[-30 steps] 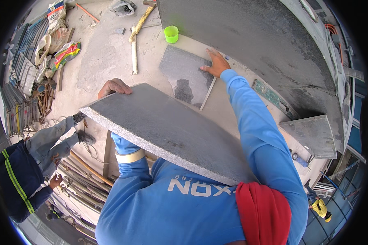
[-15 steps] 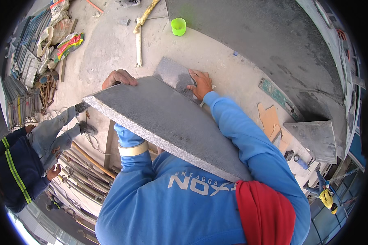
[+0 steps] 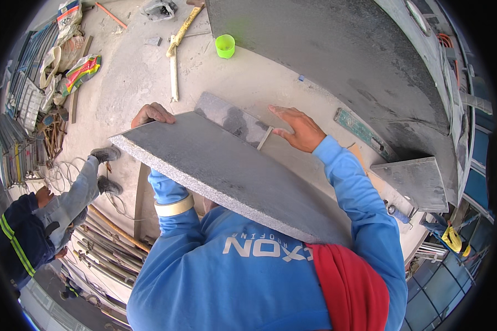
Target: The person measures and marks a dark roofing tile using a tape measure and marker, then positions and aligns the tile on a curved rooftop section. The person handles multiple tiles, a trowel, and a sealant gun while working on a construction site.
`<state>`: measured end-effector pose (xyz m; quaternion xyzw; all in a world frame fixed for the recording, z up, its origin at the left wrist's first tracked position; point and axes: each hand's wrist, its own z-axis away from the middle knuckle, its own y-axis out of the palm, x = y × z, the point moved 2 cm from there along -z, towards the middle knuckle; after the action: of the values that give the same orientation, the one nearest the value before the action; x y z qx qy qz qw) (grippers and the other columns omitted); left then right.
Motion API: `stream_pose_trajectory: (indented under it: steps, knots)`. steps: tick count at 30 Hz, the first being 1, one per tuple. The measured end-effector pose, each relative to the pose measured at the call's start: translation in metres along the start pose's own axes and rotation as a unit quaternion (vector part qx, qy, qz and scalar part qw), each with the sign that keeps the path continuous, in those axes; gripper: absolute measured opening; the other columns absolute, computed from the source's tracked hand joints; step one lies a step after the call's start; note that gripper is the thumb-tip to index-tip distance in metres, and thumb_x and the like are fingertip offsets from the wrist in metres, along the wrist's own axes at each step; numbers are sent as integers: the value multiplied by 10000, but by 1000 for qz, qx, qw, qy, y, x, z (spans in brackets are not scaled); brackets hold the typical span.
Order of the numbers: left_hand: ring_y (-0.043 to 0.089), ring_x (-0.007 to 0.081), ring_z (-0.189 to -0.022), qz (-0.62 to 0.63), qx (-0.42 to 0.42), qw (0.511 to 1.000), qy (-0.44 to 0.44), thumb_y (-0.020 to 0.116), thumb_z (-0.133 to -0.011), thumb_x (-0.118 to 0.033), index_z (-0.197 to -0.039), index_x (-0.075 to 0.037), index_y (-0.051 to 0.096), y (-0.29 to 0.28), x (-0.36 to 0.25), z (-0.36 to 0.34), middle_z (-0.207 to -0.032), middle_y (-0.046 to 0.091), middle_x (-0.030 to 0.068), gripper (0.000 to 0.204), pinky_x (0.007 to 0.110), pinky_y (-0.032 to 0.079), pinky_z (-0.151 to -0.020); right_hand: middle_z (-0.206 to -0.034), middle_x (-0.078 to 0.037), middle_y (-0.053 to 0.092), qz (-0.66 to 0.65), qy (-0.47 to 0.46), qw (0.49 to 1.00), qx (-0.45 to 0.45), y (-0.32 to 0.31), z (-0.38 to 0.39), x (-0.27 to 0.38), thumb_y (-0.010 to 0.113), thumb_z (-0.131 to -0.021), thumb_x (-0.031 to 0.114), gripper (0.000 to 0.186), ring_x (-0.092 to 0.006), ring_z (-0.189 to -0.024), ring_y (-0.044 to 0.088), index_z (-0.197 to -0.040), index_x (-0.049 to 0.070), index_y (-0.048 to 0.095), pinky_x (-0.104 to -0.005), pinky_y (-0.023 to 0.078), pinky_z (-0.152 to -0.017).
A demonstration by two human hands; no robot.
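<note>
A large grey stone slab (image 3: 221, 165) with a rough speckled edge leans tilted across the front of my body. My left hand (image 3: 153, 114) is closed over its far left edge, the forearm passing beneath it. Past the slab's far edge lies a smaller grey stone piece (image 3: 232, 118) with a dark patch, partly covered by the slab. A thin pale strip (image 3: 265, 138) stands at that piece's right end. Just right of the strip, my right hand (image 3: 301, 128) is open, thumb and fingers apart, holding nothing. A roll of tape (image 3: 174, 206) rings my left sleeve.
A large dark slab (image 3: 337, 66) stretches along the far right, with a green level (image 3: 364, 132) beside it. A lime-green cup (image 3: 225, 46) and a hammer (image 3: 182, 33) are on the floor ahead. At left, a co-worker (image 3: 27, 237) stands near poles (image 3: 107, 254) and sacks (image 3: 83, 71).
My right hand has come off the smaller stone piece and moved right, uncovering the pale strip. My left hand keeps its hold on the slab. The view has shifted slightly.
</note>
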<state>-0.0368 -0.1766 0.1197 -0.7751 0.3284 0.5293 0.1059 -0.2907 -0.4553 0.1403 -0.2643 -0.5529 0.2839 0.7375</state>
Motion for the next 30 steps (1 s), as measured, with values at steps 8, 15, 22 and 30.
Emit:
stream_pose_trajectory:
  steps: [8,15,22,30]
  knots:
    - [634,261,-764,87,120,985,-87,577,-994,-286,-876,-38,500,-34,28,-2,-799,592,155,285,380,582,-722,-1251,-245,647,-80,375,912,-146,-121,357,74,750,-874,381,656,-365,-1196,602,-1375,-4,573,-444,438,-1046]
    - [589,247,-644,97,92,988,-82,533,-950,-293,-846,-69,507,-37,47,-18,-713,538,117,249,342,546,-606,-1454,-214,512,161,478,700,-506,-8,562,59,413,-1001,623,696,-367,-1395,421,-1348,59,628,-501,281,-1162]
    - [526,230,-593,-11,23,997,-69,531,-868,-372,-731,-91,468,-26,34,-25,-636,456,90,318,339,466,-536,-1567,-185,381,71,396,359,-842,47,695,-56,357,-1071,475,620,-306,-1423,406,-1464,13,483,-430,346,-1146]
    - [524,259,-756,-10,9,999,-45,466,-915,-488,-873,-94,473,-31,20,-5,-821,477,117,395,381,469,-676,-1575,-185,380,-296,201,447,-820,135,759,-220,285,-1046,465,642,-284,-1466,355,-1530,46,342,-427,355,-1128]
